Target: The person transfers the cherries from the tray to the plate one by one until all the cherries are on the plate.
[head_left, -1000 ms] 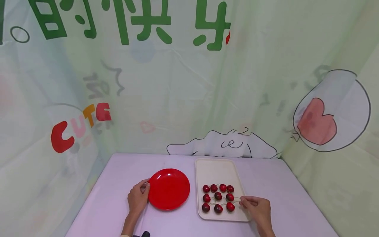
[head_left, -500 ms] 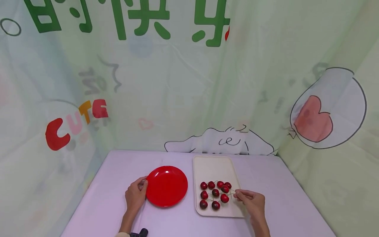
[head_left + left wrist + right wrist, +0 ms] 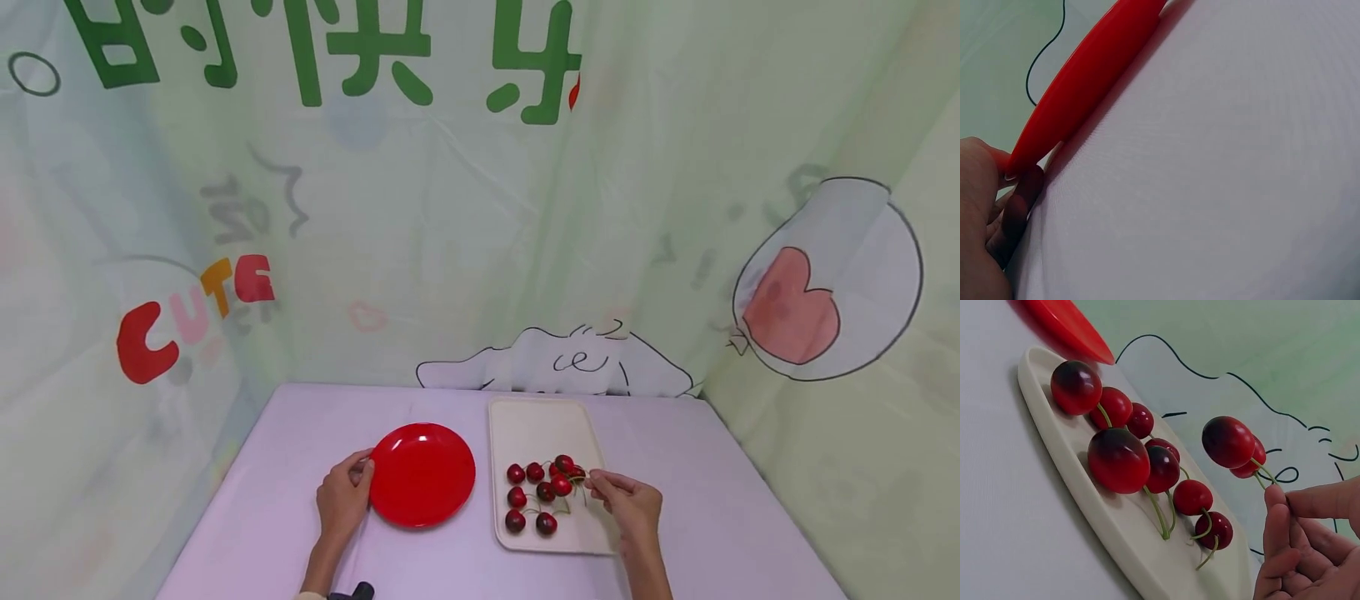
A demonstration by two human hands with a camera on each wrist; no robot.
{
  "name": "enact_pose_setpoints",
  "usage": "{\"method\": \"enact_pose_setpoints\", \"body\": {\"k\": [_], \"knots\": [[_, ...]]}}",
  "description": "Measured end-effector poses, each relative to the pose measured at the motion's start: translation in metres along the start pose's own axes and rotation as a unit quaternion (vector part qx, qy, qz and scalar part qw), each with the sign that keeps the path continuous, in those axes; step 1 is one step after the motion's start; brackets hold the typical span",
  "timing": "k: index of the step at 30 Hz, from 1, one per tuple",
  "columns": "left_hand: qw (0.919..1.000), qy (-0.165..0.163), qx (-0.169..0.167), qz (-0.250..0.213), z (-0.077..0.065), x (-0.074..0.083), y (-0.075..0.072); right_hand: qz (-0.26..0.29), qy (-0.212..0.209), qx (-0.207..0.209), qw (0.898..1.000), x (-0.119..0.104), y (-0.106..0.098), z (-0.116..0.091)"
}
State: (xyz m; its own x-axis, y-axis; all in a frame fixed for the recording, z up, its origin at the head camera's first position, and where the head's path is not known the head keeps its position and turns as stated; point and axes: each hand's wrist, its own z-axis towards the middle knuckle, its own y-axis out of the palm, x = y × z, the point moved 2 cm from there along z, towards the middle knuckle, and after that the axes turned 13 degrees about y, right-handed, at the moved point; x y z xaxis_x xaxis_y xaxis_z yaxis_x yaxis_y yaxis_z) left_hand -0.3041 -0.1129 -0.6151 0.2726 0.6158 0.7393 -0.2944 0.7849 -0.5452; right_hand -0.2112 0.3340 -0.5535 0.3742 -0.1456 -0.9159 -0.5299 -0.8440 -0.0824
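A pale green fabric backdrop with printed drawings [image 3: 480, 208] stands behind a lilac cloth-covered table [image 3: 315, 425]. On it lies a cream rectangular tray with rounded corners [image 3: 543, 425]; left of that, a glossy round red plate [image 3: 422, 477]. The left hand [image 3: 344, 492] pinches the plate's left rim. The right hand [image 3: 630, 504] — fingertips closed together — grips thin green stems [image 3: 1265, 470] of two shiny dark-red cherries [image 3: 1227, 442], held above the tray — eight similar cherries [image 3: 1119, 460] rest there.

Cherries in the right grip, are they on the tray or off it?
Off it: the right wrist view shows both cherries apart from the tray, stems pinched by the right grip.
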Motion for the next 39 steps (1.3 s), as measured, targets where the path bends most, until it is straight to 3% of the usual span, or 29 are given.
{"method": "enact_pose_setpoints", "body": {"k": [15,26,39], "knots": [[0.9999,-0.009,-0.002,0.004,-0.003,0.004,-0.001,0.006,0.012,-0.035,0.999,-0.007,0.015,-0.008],[0.9999,0.011,0.012,0.005,-0.001,0.003,-0.002,0.007,0.004,-0.041,0.999,-0.007,0.036,-0.006],[1.0000,-0.003,0.005,-0.003,-0.001,0.006,-0.001,0.006,0.018,-0.062,0.998,-0.009,0.044,-0.006]]}}
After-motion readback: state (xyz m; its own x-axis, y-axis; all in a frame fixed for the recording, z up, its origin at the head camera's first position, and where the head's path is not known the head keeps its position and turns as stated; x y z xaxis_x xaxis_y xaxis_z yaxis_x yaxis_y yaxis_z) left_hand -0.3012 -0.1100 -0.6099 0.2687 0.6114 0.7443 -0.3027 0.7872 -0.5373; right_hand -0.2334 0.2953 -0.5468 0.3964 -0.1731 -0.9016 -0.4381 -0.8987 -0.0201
